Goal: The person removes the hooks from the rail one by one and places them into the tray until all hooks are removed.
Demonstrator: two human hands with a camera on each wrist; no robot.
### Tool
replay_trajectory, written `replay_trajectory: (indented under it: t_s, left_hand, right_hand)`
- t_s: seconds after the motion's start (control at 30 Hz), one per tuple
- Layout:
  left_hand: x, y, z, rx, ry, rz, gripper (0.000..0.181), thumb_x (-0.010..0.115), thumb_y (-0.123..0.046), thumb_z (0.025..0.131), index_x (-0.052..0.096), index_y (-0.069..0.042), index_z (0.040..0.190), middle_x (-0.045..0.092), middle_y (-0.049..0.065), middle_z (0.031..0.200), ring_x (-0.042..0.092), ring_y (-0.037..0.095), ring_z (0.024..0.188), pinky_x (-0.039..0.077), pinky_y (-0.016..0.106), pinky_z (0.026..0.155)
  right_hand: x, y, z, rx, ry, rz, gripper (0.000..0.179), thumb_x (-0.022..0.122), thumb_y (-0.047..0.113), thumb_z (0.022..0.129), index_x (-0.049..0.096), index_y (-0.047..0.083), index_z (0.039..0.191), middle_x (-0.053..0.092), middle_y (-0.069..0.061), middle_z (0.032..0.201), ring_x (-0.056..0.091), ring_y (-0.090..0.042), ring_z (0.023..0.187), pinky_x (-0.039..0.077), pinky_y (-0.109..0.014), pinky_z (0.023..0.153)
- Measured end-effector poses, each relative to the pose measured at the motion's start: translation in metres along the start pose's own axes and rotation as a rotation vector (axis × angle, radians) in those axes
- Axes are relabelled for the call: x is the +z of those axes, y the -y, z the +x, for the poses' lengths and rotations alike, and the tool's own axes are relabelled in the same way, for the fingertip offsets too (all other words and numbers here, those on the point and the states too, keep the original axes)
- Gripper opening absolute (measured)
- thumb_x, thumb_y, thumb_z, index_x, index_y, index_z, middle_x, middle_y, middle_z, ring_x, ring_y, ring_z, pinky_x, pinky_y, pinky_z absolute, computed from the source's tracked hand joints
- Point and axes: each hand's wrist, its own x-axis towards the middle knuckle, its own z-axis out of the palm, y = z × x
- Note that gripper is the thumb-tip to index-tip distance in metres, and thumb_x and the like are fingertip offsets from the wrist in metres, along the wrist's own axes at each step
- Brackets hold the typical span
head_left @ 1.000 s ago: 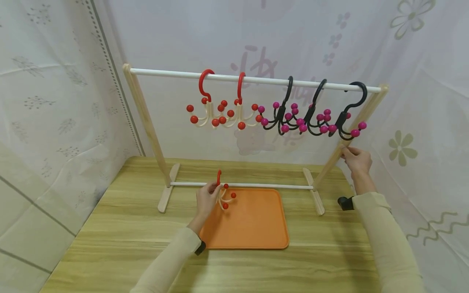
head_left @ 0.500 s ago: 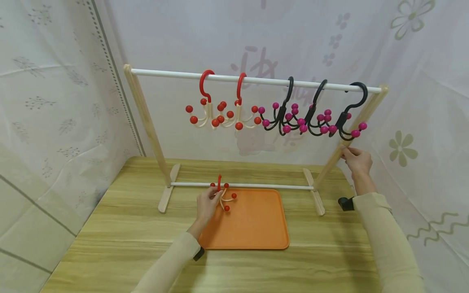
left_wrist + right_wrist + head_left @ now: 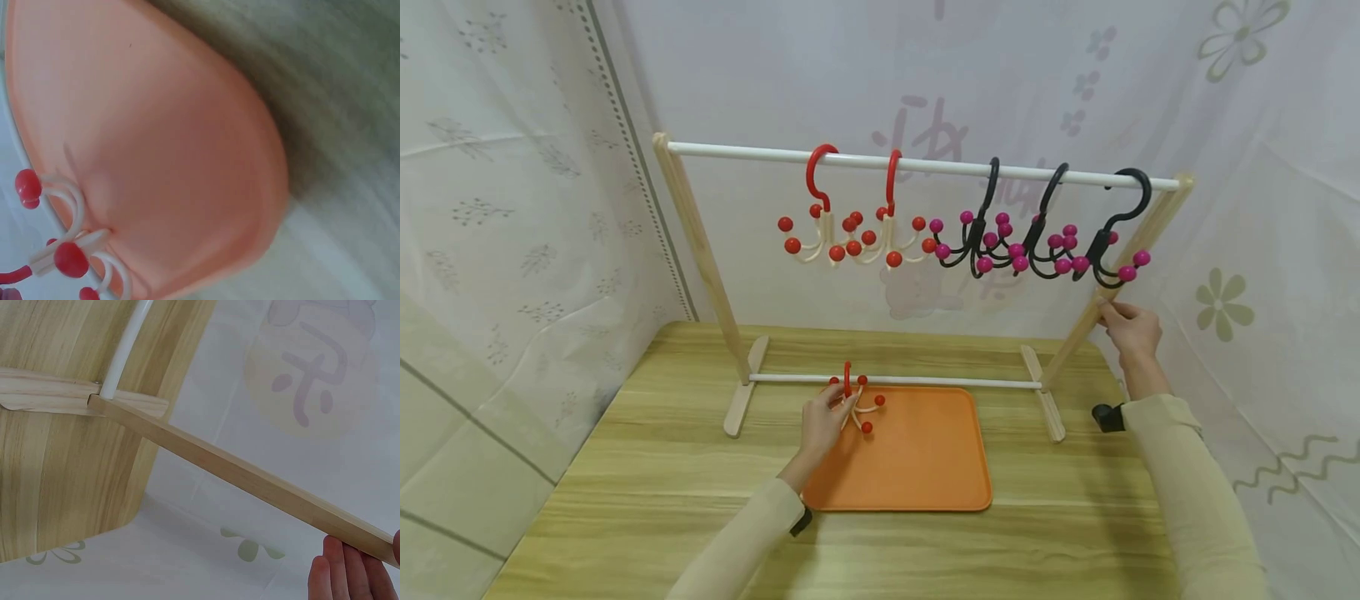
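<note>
Red-hooked cream hanger (image 3: 847,381), hook upward, over orange tray (image 3: 917,450).

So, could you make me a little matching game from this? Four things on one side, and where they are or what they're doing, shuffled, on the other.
Column one
1. Tray
2. Black hangers
3. Left hand
4. Right hand

Column two
A. Holds a wooden post
B. Orange, lying on the table
C. Holds a red-hooked hanger
D. Hang from the top bar

Right pairs: 1-B, 2-D, 3-C, 4-A
</note>
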Motion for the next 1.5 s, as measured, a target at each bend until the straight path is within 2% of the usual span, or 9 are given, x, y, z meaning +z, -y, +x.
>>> replay_trajectory:
  t_s: [0.13,0.33,0.57,0.73,0.87,0.93,1.0,1.27,1.5]
  left_hand:
    - [-0.009,-0.007,0.009,0.009,-0.031,-0.03,0.026,0.07,-0.015,0.076,0.066,0.002,0.097,0.065,0.015,0.088,0.062,0.029,0.079,0.05,0.04,0.068]
    - [-0.035,-0.028,0.042,0.154,-0.131,-0.065,0.027,0.067,-0.014,0.08,0.065,0.005,0.098,0.064,0.019,0.091,0.063,0.029,0.078,0.051,0.036,0.066]
    - [-0.073,-0.065,0.081,0.218,-0.224,-0.112,0.023,0.062,-0.013,0.083,0.065,0.004,0.099,0.064,0.015,0.094,0.063,0.026,0.079,0.05,0.035,0.069]
    - [-0.104,-0.116,0.097,0.263,-0.343,-0.108,0.018,0.06,-0.009,0.083,0.066,0.005,0.092,0.066,0.014,0.087,0.064,0.017,0.074,0.049,0.02,0.064]
    - [-0.12,-0.152,0.108,0.369,-0.403,-0.11,0.012,0.059,0.001,0.081,0.065,0.009,0.088,0.065,0.018,0.082,0.063,0.012,0.069,0.047,0.013,0.062]
    - [-0.125,-0.154,0.118,0.414,-0.394,-0.107,0.013,0.06,-0.001,0.081,0.066,0.007,0.089,0.066,0.016,0.084,0.063,0.013,0.071,0.047,0.014,0.063]
    - [-0.129,-0.157,0.128,0.444,-0.375,-0.088,0.015,0.06,-0.002,0.082,0.065,0.007,0.092,0.066,0.015,0.087,0.063,0.018,0.075,0.048,0.017,0.067]
    - [-0.138,-0.181,0.156,0.277,-0.191,0.045,0.032,0.058,-0.023,0.086,0.06,-0.004,0.112,0.061,0.006,0.109,0.058,0.01,0.096,0.045,0.021,0.078]
    - [-0.137,-0.195,0.171,0.196,-0.114,0.07,0.035,0.056,-0.023,0.087,0.058,-0.003,0.115,0.058,0.006,0.113,0.056,0.012,0.099,0.043,0.02,0.082]
  right_hand:
    - [0.0,0.0,0.0,-0.006,-0.004,0.011,0.064,0.056,0.047,0.08,0.05,0.001,0.123,0.057,0.02,0.065,0.058,-0.008,0.085,0.043,-0.021,0.075]
    - [0.001,-0.002,0.007,0.007,-0.009,-0.002,0.062,0.057,0.046,0.08,0.051,0.002,0.123,0.062,0.015,0.07,0.059,-0.002,0.076,0.045,-0.017,0.068]
    - [-0.003,-0.053,0.074,0.002,0.039,0.104,0.05,0.069,0.046,0.07,0.063,0.017,0.11,0.066,-0.002,0.088,0.06,-0.014,0.084,0.047,-0.031,0.075]
    - [-0.003,-0.038,0.058,0.019,0.034,0.061,0.055,0.061,0.045,0.078,0.056,0.009,0.119,0.066,0.005,0.082,0.059,-0.008,0.077,0.046,-0.025,0.072]
    - [-0.002,-0.024,0.037,-0.006,0.026,0.058,0.059,0.059,0.046,0.079,0.054,0.003,0.121,0.064,0.011,0.073,0.056,-0.004,0.074,0.044,-0.025,0.073]
    - [-0.001,-0.002,0.007,0.004,0.011,0.009,0.064,0.057,0.048,0.079,0.051,0.003,0.123,0.063,0.013,0.074,0.055,-0.004,0.075,0.042,-0.028,0.077]
    - [-0.002,0.002,0.002,-0.004,0.023,0.016,0.063,0.057,0.047,0.08,0.05,0.002,0.123,0.06,0.017,0.069,0.055,0.001,0.07,0.042,-0.026,0.076]
    - [0.0,0.003,0.0,0.006,0.006,0.044,0.062,0.057,0.043,0.081,0.049,-0.001,0.123,0.057,0.019,0.062,0.054,0.007,0.062,0.04,-0.033,0.085]
    - [0.0,0.001,0.0,0.004,-0.003,0.008,0.063,0.056,0.046,0.081,0.05,0.0,0.123,0.056,0.02,0.063,0.055,0.006,0.065,0.043,-0.026,0.079]
